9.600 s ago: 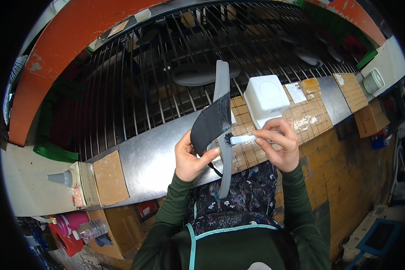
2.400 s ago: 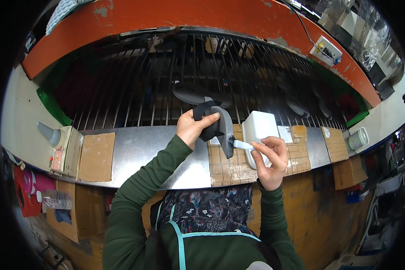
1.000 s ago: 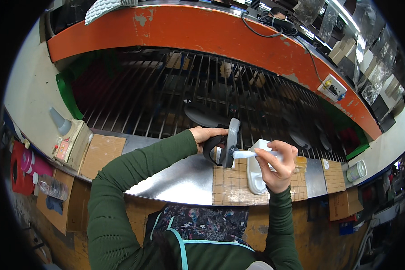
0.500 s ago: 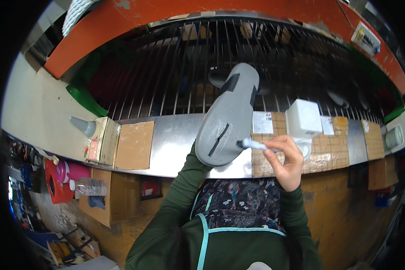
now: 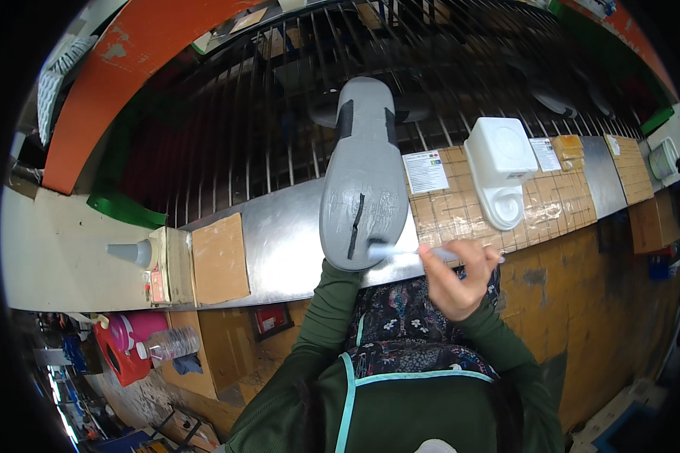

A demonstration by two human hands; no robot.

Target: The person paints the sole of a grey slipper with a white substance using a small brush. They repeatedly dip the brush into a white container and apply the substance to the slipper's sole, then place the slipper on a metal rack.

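The sandal (image 5: 370, 170) is over the tabletop (image 5: 283, 235) and the near part of the bar rack (image 5: 268, 124), its grey sole turned up, broad end near and narrow end far. That pose presumably leaves the whole underside exposed to the brush (image 5: 404, 251). The left sleeve (image 5: 337, 291) runs in beneath the broad end, so the left hand probably supports the sandal from below; it is hidden, and its grip cannot be told. The right hand (image 5: 459, 281) pinches the pale brush handle between thumb and fingers, a light hold that likely helps fine control. The brush is blurred, its dark tip at the sole's near right edge; whether it touches is unclear.

The white plastic dispenser (image 5: 504, 151) stands right of the sandal, its round well facing near, probably to suit the brush hand. The taped cardboard (image 5: 555, 208) beneath it likely shields the metal.

Counted: one sandal in hand, with one dark slit line and two dark side patches on its sole; one brush; one dispenser; two printed slips (image 5: 425, 174); one amber block (image 5: 571, 147); three cardboard sheets along the tabletop, at left, middle and far right.
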